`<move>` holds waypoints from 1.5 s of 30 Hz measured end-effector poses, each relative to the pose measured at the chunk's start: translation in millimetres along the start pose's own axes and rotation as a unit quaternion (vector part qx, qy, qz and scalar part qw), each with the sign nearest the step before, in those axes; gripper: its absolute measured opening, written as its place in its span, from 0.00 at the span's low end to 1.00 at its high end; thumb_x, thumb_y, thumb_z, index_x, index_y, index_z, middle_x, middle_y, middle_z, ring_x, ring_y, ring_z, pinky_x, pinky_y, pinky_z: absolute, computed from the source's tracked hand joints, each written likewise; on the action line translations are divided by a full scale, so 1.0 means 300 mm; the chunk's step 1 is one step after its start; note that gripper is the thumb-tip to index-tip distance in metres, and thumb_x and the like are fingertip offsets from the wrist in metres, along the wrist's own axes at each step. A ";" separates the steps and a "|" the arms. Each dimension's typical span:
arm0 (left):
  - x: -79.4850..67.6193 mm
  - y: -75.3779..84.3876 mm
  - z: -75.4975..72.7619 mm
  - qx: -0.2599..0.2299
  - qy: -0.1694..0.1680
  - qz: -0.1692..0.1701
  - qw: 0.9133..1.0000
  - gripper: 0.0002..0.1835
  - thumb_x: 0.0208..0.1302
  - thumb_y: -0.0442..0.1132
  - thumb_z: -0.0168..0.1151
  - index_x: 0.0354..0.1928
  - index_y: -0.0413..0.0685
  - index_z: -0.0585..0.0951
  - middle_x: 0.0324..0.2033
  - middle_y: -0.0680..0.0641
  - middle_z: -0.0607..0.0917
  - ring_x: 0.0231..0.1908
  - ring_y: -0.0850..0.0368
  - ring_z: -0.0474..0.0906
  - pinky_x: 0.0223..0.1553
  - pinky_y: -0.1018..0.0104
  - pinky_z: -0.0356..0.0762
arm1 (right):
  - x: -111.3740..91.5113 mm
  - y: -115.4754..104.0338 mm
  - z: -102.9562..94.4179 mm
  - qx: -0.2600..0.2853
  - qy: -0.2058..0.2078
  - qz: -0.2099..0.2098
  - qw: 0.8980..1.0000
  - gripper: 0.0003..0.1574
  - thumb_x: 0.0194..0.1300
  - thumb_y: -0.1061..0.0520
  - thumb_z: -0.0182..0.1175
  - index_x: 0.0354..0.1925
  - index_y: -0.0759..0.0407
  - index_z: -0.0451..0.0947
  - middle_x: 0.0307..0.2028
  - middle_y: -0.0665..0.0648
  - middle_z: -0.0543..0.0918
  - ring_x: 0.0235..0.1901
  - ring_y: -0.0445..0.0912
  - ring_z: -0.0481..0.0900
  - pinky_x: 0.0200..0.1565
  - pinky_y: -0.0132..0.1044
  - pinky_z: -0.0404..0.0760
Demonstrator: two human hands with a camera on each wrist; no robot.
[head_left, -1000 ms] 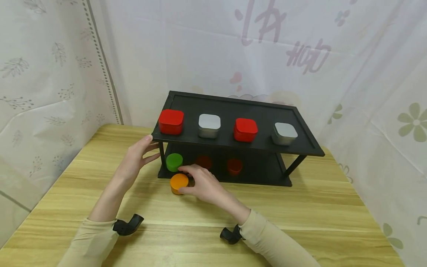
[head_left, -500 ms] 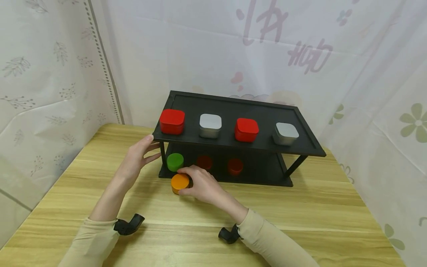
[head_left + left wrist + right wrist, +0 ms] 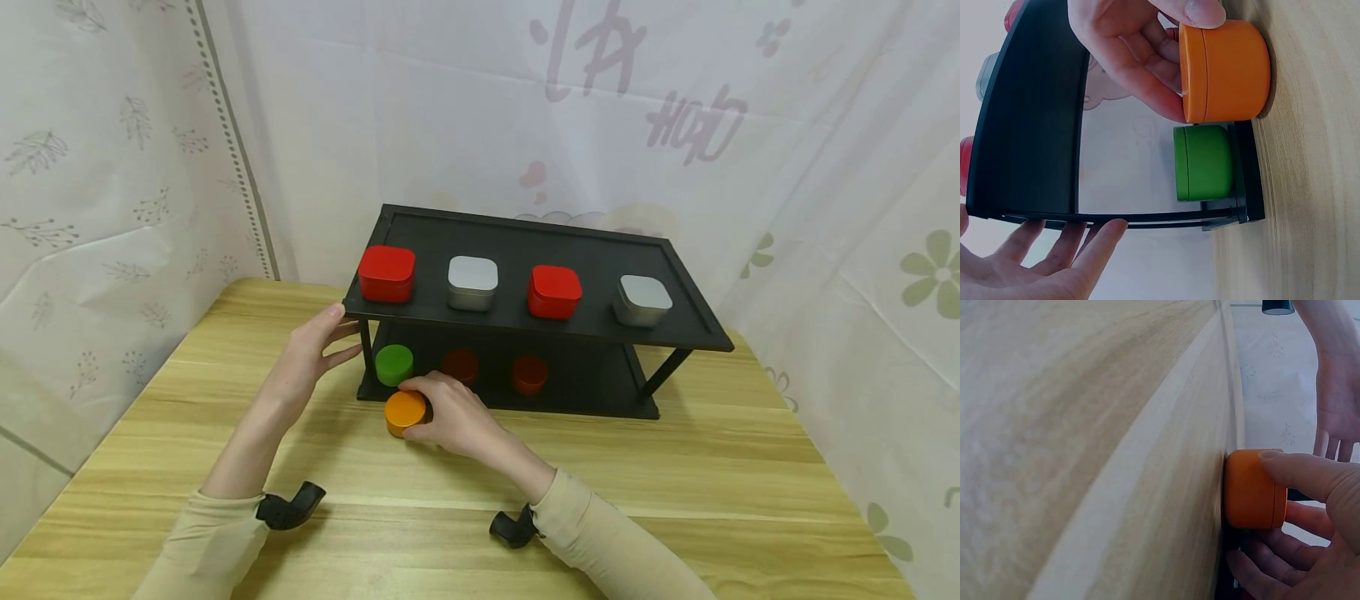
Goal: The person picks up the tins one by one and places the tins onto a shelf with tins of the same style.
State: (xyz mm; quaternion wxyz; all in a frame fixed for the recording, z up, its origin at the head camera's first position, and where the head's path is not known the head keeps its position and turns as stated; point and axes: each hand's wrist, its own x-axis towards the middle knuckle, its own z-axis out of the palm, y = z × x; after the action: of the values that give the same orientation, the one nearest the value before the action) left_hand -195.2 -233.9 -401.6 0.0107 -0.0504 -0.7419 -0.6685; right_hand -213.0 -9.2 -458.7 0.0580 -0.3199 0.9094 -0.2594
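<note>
A round orange lidded tin (image 3: 405,412) stands on the wooden table just in front of the black two-tier shelf (image 3: 555,242). My right hand (image 3: 459,414) pinches it, thumb on the near side and fingers behind, also plain in the right wrist view. Right behind it, a round green tin (image 3: 1205,162) sits on the lower tier at the left end. My left hand (image 3: 303,354) touches the shelf's left end, thumb at the upper board's corner. In the left wrist view its straight fingers (image 3: 1100,250) lie against the side post.
On the upper tier stand two square red tins (image 3: 387,273) (image 3: 554,292) and two silver-white ones (image 3: 472,283) (image 3: 642,300), alternating. Two round red tins (image 3: 460,365) (image 3: 529,375) sit in shadow on the lower tier. A patterned curtain (image 3: 450,100) hangs behind the table (image 3: 420,533).
Both hands keep their places, and the orange tin and shelf stay put. Only a slight shift of the head view shows.
</note>
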 end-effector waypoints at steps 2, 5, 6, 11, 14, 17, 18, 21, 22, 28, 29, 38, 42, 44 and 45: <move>0.000 0.000 0.002 -0.001 0.000 0.000 1.000 0.35 0.81 0.63 0.40 0.72 0.43 0.70 0.61 0.56 0.74 0.69 0.46 0.67 0.58 0.78 0.82 | -0.002 -0.001 -0.001 0.001 0.001 0.001 1.000 0.36 0.56 0.49 0.79 0.62 0.50 0.80 0.52 0.49 0.85 0.48 0.41 0.79 0.53 0.31 0.82; 0.000 0.000 0.004 -0.002 -0.001 0.000 1.000 0.35 0.80 0.63 0.40 0.73 0.43 0.69 0.62 0.55 0.73 0.70 0.45 0.67 0.58 0.78 0.82 | -0.005 -0.001 -0.004 0.002 0.002 0.004 1.000 0.35 0.56 0.49 0.78 0.61 0.50 0.81 0.52 0.49 0.84 0.47 0.41 0.79 0.52 0.30 0.81; 0.000 0.001 0.005 -0.002 -0.001 -0.001 1.000 0.36 0.81 0.63 0.40 0.73 0.42 0.69 0.63 0.54 0.73 0.70 0.45 0.67 0.58 0.78 0.82 | -0.006 -0.001 -0.004 0.003 0.002 0.004 1.000 0.35 0.56 0.49 0.78 0.61 0.50 0.81 0.52 0.49 0.84 0.47 0.41 0.79 0.51 0.30 0.81; 0.000 0.002 0.008 -0.002 -0.002 -0.003 1.000 0.36 0.80 0.63 0.40 0.74 0.42 0.68 0.63 0.54 0.73 0.70 0.46 0.67 0.57 0.79 0.81 | -0.013 0.002 -0.009 0.007 0.003 0.007 1.000 0.35 0.57 0.49 0.78 0.61 0.50 0.80 0.52 0.49 0.84 0.47 0.40 0.79 0.51 0.30 0.81; 0.001 0.001 0.009 -0.001 -0.002 -0.004 1.000 0.36 0.80 0.63 0.40 0.74 0.43 0.68 0.62 0.56 0.73 0.69 0.47 0.67 0.57 0.80 0.81 | -0.021 0.004 -0.015 0.012 0.004 0.009 1.000 0.35 0.56 0.49 0.79 0.62 0.50 0.80 0.53 0.49 0.84 0.47 0.41 0.79 0.50 0.30 0.81; 0.001 -0.001 0.009 -0.002 -0.001 -0.005 1.000 0.36 0.80 0.63 0.40 0.74 0.43 0.68 0.60 0.59 0.74 0.68 0.49 0.68 0.57 0.79 0.82 | -0.029 0.006 -0.026 0.016 0.008 0.010 1.000 0.35 0.56 0.48 0.79 0.61 0.50 0.80 0.53 0.49 0.84 0.48 0.41 0.79 0.50 0.29 0.81; 0.001 -0.001 0.009 -0.002 -0.001 -0.005 1.000 0.36 0.80 0.63 0.40 0.74 0.43 0.68 0.60 0.59 0.74 0.68 0.49 0.68 0.57 0.79 0.82 | -0.032 0.008 -0.030 0.016 0.009 0.010 1.000 0.35 0.56 0.48 0.79 0.61 0.50 0.80 0.53 0.49 0.84 0.47 0.41 0.79 0.50 0.29 0.80; 0.000 -0.001 0.008 -0.003 0.000 -0.005 1.000 0.36 0.81 0.62 0.40 0.74 0.41 0.67 0.59 0.59 0.73 0.68 0.48 0.67 0.56 0.79 0.82 | -0.042 0.012 -0.046 0.019 0.014 0.011 1.000 0.35 0.56 0.48 0.79 0.62 0.50 0.80 0.53 0.49 0.84 0.47 0.41 0.78 0.49 0.28 0.79; 0.001 -0.002 0.007 -0.004 0.000 -0.004 1.000 0.36 0.81 0.62 0.40 0.74 0.41 0.67 0.59 0.59 0.73 0.68 0.48 0.67 0.56 0.79 0.82 | -0.046 0.014 -0.051 0.021 0.015 0.011 1.000 0.36 0.56 0.48 0.79 0.62 0.49 0.80 0.53 0.49 0.84 0.47 0.41 0.78 0.48 0.28 0.79; 0.003 -0.003 0.003 -0.009 -0.001 -0.010 1.000 0.36 0.81 0.61 0.39 0.75 0.40 0.65 0.59 0.60 0.73 0.69 0.49 0.67 0.56 0.80 0.82 | -0.069 0.031 -0.088 0.040 0.022 0.019 0.999 0.36 0.57 0.50 0.78 0.62 0.49 0.79 0.57 0.50 0.83 0.51 0.44 0.79 0.55 0.35 0.81; 0.003 -0.003 0.003 -0.010 -0.001 -0.012 1.000 0.36 0.81 0.61 0.39 0.76 0.40 0.65 0.59 0.60 0.73 0.68 0.50 0.67 0.56 0.80 0.81 | -0.073 0.035 -0.093 0.042 0.024 0.019 0.999 0.36 0.57 0.51 0.78 0.62 0.50 0.79 0.57 0.50 0.83 0.52 0.44 0.79 0.57 0.36 0.82; 0.002 -0.005 -0.001 -0.011 -0.001 -0.012 1.000 0.35 0.81 0.61 0.40 0.76 0.42 0.66 0.59 0.62 0.73 0.66 0.55 0.69 0.56 0.80 0.81 | -0.112 0.079 -0.141 0.062 0.041 0.023 0.997 0.35 0.57 0.52 0.78 0.62 0.51 0.79 0.57 0.51 0.83 0.51 0.45 0.79 0.56 0.37 0.83; 0.003 -0.005 -0.003 -0.014 0.001 -0.013 1.000 0.35 0.81 0.60 0.41 0.74 0.41 0.66 0.58 0.62 0.73 0.65 0.56 0.69 0.56 0.80 0.82 | -0.127 0.104 -0.164 0.073 0.052 0.037 0.995 0.35 0.57 0.52 0.78 0.62 0.50 0.80 0.54 0.51 0.83 0.47 0.44 0.78 0.50 0.34 0.83; 0.004 -0.006 -0.004 -0.019 0.002 -0.015 1.000 0.34 0.81 0.60 0.42 0.73 0.41 0.67 0.58 0.62 0.73 0.64 0.57 0.69 0.56 0.79 0.82 | -0.133 0.116 -0.177 0.077 0.056 0.044 0.994 0.35 0.57 0.52 0.77 0.62 0.50 0.80 0.53 0.50 0.83 0.46 0.43 0.78 0.50 0.34 0.84; 0.004 -0.006 -0.005 -0.020 0.002 -0.016 1.000 0.34 0.81 0.60 0.42 0.73 0.41 0.67 0.58 0.62 0.74 0.64 0.57 0.69 0.56 0.79 0.82 | -0.136 0.122 -0.182 0.078 0.058 0.047 0.994 0.34 0.57 0.52 0.77 0.62 0.49 0.80 0.53 0.50 0.83 0.46 0.43 0.78 0.50 0.34 0.84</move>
State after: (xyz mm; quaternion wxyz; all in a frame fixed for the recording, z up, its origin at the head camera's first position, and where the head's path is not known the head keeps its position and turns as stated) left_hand -196.7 -235.4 -403.3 0.0003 -0.0375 -0.7288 -0.6837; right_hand -215.9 63.6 -432.8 0.0425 -0.2558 0.9021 -0.3449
